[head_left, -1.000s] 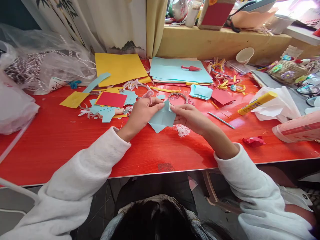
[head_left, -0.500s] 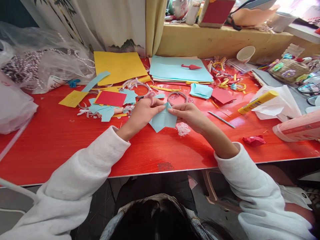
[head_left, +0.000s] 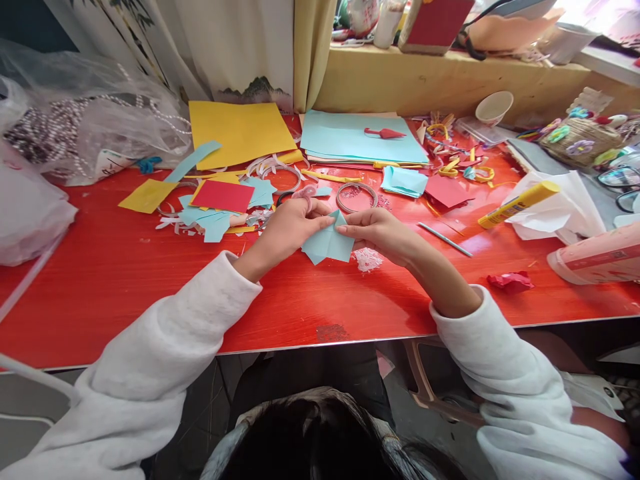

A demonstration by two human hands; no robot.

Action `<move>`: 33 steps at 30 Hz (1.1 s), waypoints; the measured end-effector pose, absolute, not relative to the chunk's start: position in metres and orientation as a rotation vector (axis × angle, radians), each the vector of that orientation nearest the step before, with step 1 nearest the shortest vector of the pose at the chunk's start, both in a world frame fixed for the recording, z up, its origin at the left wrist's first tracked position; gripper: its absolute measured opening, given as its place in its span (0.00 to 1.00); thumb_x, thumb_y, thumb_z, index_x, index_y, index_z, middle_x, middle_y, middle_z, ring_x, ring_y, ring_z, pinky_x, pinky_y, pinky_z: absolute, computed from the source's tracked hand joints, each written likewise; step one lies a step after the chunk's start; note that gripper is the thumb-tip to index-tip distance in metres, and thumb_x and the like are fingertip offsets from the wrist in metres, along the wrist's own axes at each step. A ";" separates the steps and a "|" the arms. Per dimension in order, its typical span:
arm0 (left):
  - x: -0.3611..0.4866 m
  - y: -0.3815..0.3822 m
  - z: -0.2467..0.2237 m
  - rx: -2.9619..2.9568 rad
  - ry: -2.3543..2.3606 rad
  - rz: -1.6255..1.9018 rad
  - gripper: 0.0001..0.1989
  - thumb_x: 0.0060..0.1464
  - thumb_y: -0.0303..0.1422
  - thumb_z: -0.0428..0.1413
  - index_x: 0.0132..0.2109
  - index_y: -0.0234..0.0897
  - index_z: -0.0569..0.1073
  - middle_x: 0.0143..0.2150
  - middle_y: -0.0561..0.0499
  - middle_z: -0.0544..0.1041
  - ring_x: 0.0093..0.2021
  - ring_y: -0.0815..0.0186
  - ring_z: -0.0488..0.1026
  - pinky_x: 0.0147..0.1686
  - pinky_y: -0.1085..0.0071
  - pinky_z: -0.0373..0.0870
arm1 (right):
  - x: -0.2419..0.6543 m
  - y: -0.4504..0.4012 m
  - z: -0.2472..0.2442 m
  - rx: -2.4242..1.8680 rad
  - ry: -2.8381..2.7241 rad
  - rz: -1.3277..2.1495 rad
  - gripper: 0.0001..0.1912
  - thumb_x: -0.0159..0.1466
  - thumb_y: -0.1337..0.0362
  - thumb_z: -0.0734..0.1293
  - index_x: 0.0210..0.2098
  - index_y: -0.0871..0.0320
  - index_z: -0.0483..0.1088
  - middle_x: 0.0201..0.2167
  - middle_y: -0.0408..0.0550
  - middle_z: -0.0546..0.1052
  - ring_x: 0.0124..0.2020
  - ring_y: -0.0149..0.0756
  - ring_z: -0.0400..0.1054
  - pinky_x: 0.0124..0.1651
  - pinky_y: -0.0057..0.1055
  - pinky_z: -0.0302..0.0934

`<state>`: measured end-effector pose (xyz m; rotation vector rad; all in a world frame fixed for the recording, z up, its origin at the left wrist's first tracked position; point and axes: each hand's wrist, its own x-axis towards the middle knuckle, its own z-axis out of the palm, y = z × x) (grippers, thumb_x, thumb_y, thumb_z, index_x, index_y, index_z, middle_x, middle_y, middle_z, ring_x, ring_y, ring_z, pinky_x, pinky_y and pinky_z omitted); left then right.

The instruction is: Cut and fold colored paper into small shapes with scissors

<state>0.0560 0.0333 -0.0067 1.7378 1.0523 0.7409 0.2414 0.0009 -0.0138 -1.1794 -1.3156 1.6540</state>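
Observation:
A light-blue sheet of folded paper (head_left: 327,247) is held up over the red table, its creases showing and its upper edge raised to a point. My left hand (head_left: 290,230) pinches it at the upper left between thumb and fingers. On the other side my right hand (head_left: 383,233) grips the upper right edge, thumb in front; its other fingers are partly hidden behind the paper. Just beyond the hands lie a roll of tape (head_left: 357,197) and pink-handled scissors (head_left: 305,192), the latter partly covered by my left hand. White shreds (head_left: 369,259) lie beside the paper.
Yellow sheets (head_left: 240,133) and a blue paper stack (head_left: 355,137) lie at the back. Red and blue scraps, with a red piece (head_left: 223,196), are on the left. A glue stick (head_left: 520,205), a thin blue stick (head_left: 445,239) and a pink cylinder (head_left: 595,253) are on the right.
Both hands keep their pinch on the blue paper, with only slight shifts of the fingers and paper. The whole view has moved a little.

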 end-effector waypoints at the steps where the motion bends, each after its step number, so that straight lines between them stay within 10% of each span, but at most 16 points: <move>1: 0.056 0.033 -0.006 1.728 1.052 0.728 0.09 0.50 0.36 0.57 0.35 0.35 0.77 0.29 0.51 0.75 0.30 0.68 0.67 0.29 0.71 0.60 | 0.241 0.001 -0.014 -1.183 -1.316 1.654 0.12 0.54 0.57 0.74 0.32 0.60 0.79 0.32 0.48 0.80 0.32 0.33 0.74 0.39 0.30 0.70; 18: 0.054 0.037 -0.005 1.869 1.008 0.744 0.13 0.54 0.39 0.54 0.28 0.36 0.74 0.28 0.51 0.72 0.40 0.64 0.68 0.41 0.68 0.63 | 0.242 0.001 -0.017 -1.151 -1.361 1.679 0.12 0.55 0.56 0.73 0.30 0.60 0.78 0.30 0.46 0.79 0.32 0.32 0.73 0.40 0.30 0.70; 33: 0.058 0.033 -0.009 2.024 1.111 0.704 0.10 0.56 0.36 0.53 0.30 0.35 0.72 0.30 0.52 0.71 0.31 0.68 0.65 0.27 0.70 0.56 | 0.242 0.002 -0.015 -1.257 -1.341 1.752 0.13 0.53 0.56 0.75 0.27 0.60 0.77 0.29 0.47 0.78 0.32 0.32 0.74 0.40 0.29 0.70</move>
